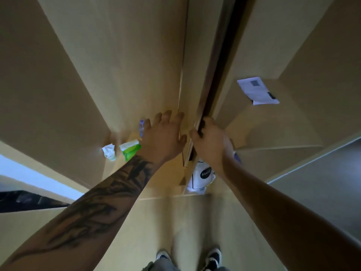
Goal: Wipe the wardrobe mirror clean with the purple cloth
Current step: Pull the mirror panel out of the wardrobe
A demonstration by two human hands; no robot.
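White bag (201,178) (partly hidden): "He…"

Hands: two, the left hand (166,133) and the right hand (210,140)
Wardrobe doors: two, a left door (125,61) and a right door (203,61)
Plastic bottles: one (141,127)
Green-and-white packs: one (130,149)
Crumpled white tissues: one (109,151)
White bags: one (201,178)
Paper sheets: one (257,90)
Shoes: two, one (163,255) beside the other (214,257)

tan wood panels (117,65) fill most of the view, dim and yellowish (light is low). a dark gap (220,75) runs between two panels. pale floor (195,222) below, a grey surface (322,182) at right, and a bright strip (29,173) at left.
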